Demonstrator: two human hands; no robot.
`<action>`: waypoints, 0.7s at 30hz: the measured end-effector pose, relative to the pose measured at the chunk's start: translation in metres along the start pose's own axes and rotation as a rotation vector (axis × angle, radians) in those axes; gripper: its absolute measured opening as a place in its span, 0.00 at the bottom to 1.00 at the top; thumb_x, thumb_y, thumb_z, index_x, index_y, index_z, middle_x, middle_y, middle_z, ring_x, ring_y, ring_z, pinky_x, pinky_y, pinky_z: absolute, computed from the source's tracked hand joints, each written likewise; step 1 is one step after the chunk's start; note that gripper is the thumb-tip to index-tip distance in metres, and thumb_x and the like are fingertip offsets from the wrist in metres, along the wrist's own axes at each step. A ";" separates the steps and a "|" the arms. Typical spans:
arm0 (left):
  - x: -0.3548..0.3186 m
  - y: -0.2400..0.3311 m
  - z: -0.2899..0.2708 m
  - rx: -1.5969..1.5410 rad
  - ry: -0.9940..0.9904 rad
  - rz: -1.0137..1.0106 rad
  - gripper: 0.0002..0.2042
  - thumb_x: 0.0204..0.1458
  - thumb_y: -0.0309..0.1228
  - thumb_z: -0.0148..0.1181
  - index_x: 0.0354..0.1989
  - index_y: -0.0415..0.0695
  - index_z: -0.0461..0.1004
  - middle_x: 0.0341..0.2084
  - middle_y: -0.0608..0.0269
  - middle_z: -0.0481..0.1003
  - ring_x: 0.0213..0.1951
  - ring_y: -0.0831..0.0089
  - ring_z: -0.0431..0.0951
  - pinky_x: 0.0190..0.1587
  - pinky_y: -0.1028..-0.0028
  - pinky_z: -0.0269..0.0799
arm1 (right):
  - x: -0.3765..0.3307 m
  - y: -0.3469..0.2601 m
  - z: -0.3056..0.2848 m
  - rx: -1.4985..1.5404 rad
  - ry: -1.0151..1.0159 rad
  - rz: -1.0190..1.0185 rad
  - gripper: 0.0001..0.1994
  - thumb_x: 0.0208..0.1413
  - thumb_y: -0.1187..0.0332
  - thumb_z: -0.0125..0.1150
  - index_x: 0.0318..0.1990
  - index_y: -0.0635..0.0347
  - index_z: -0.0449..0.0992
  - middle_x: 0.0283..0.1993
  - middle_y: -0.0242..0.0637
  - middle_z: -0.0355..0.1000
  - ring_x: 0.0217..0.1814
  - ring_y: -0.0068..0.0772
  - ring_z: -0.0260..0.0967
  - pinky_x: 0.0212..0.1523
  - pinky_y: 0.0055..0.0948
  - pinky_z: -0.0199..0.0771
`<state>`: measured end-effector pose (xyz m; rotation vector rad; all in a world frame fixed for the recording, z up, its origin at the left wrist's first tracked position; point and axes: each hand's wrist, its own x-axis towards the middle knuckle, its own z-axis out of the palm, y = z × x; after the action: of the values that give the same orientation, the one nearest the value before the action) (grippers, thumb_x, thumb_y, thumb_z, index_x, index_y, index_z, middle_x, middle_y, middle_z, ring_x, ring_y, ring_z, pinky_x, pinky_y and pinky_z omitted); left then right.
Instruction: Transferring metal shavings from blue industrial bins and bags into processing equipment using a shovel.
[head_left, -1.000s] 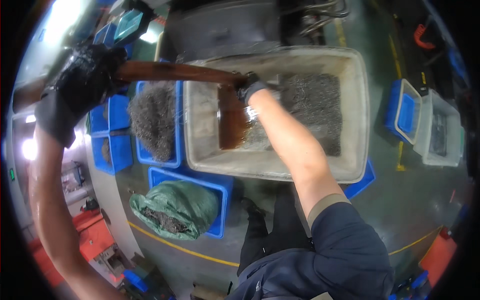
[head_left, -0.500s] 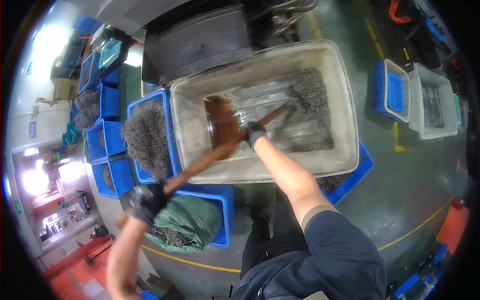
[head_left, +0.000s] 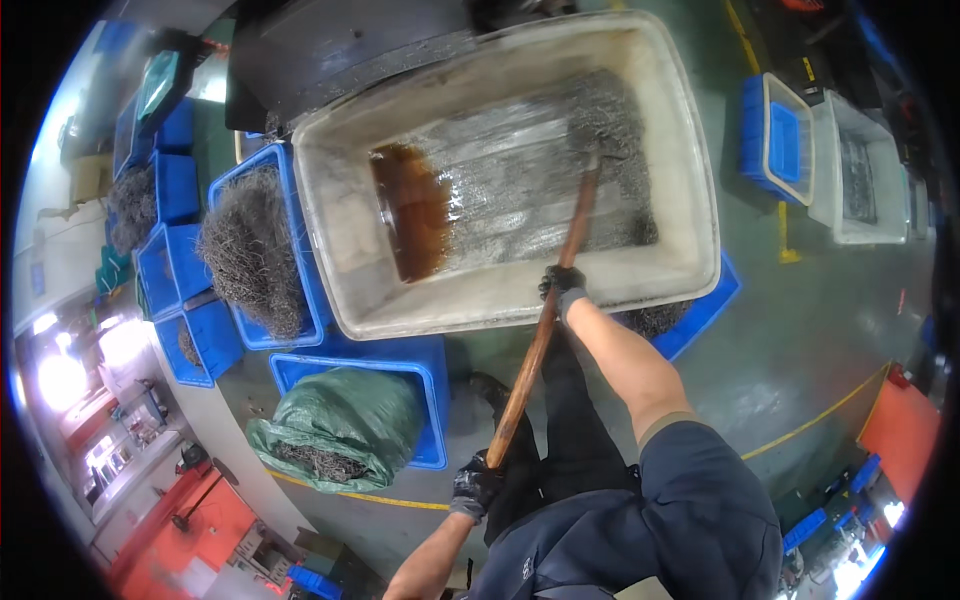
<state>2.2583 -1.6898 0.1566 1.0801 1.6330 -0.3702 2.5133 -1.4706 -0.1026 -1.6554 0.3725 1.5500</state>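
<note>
I have both gloved hands clamped on the long wooden handle (head_left: 545, 320): my right hand (head_left: 563, 285) grips it partway up, just over the near rim of the big white tub (head_left: 700, 180), while my left hand (head_left: 476, 484) closes around its butt end down by my hip, a spread that seems to give me leverage for pushing and dragging. The tool's head (head_left: 600, 135) is buried in the grey metal shavings (head_left: 620, 190) piled toward the tub's right side, well apart from the brown liquid (head_left: 412, 210) pooled at its left. Blue bins (head_left: 300, 290) heaped with the same shavings sit against the tub, close enough for short transfers, I judge.
</note>
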 end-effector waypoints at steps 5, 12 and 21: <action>-0.012 0.004 0.019 0.073 0.096 -0.096 0.14 0.46 0.37 0.54 0.41 0.47 0.72 0.32 0.46 0.76 0.36 0.46 0.75 0.38 0.55 0.71 | 0.000 0.025 0.007 -0.141 -0.064 -0.069 0.06 0.52 0.67 0.52 0.24 0.54 0.67 0.15 0.31 0.63 0.14 0.32 0.62 0.16 0.31 0.63; -0.007 -0.028 0.040 0.047 0.130 0.087 0.17 0.49 0.37 0.49 0.47 0.50 0.70 0.35 0.48 0.76 0.38 0.49 0.76 0.39 0.57 0.71 | 0.002 0.031 -0.031 0.012 -0.183 -0.138 0.06 0.52 0.69 0.50 0.33 0.62 0.70 0.18 0.36 0.65 0.16 0.35 0.64 0.18 0.33 0.67; -0.011 -0.118 0.089 0.067 0.209 0.156 0.21 0.45 0.36 0.55 0.51 0.51 0.69 0.36 0.48 0.76 0.38 0.48 0.75 0.40 0.55 0.71 | -0.063 0.054 -0.026 -0.059 -0.183 -0.288 0.04 0.50 0.73 0.56 0.29 0.60 0.67 0.16 0.36 0.63 0.13 0.33 0.62 0.15 0.31 0.66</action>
<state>2.2179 -1.8214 0.1013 1.3244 1.7151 -0.2162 2.4813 -1.5424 -0.0659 -1.5200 -0.0092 1.4887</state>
